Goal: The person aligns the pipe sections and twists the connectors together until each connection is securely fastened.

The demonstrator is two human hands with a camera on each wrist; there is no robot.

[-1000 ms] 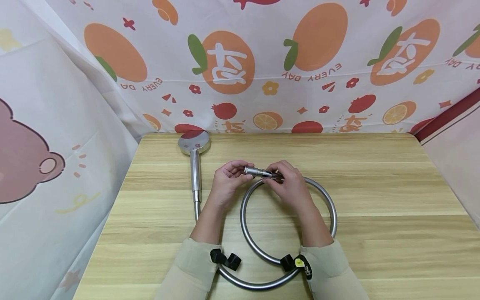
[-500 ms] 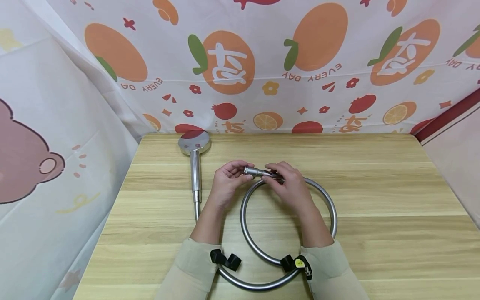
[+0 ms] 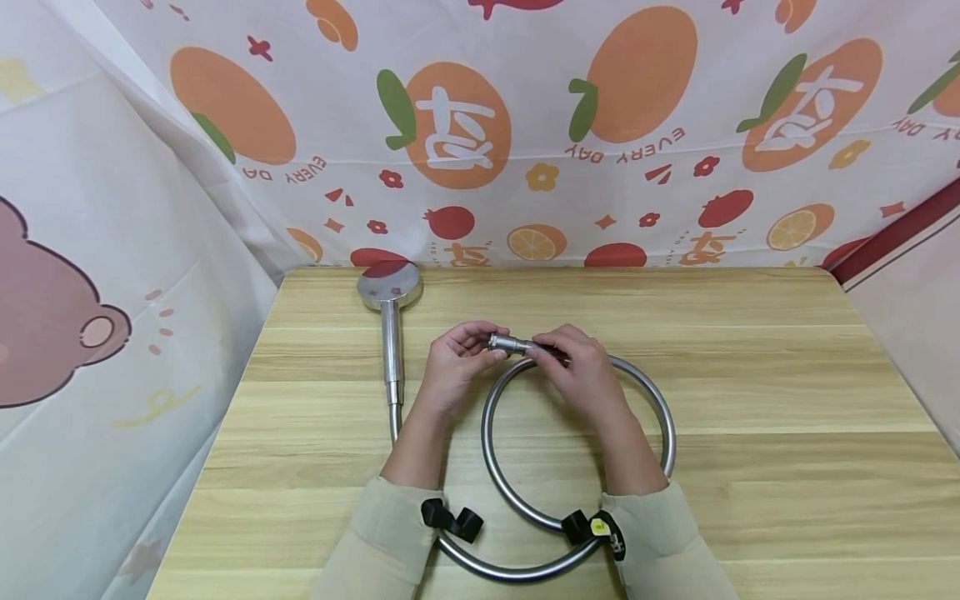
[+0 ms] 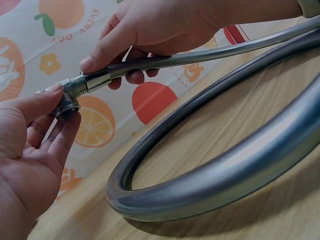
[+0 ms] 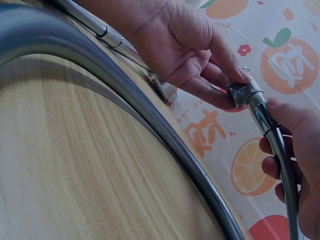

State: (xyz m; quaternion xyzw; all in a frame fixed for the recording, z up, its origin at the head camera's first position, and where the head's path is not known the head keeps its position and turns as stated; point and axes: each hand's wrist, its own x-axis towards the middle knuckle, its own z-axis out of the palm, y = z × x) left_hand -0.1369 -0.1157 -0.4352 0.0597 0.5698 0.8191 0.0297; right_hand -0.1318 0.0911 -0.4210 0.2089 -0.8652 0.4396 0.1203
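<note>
Plainly, the scene sorts itself around the hose loop [image 3: 489, 427]. To the left of it, the shower head [image 3: 389, 283] lies well apart, farther from the person. Over the loop's far left edge, the left hand [image 3: 453, 367] pinches the metal fitting [image 3: 508, 342] between thumb and fingers. The fitting's threaded outlet faces right, meeting the chrome hose end [image 4: 99, 82]; their long axes look close to one line, running roughly left to right above the loop's far edge. How far the threads engage, I cannot tell. Rightmost, also over that far edge, the right hand [image 3: 581, 362] grips the hose end, fingers curled beneath. Any turning would, I judge, depend on that shared line.
</note>
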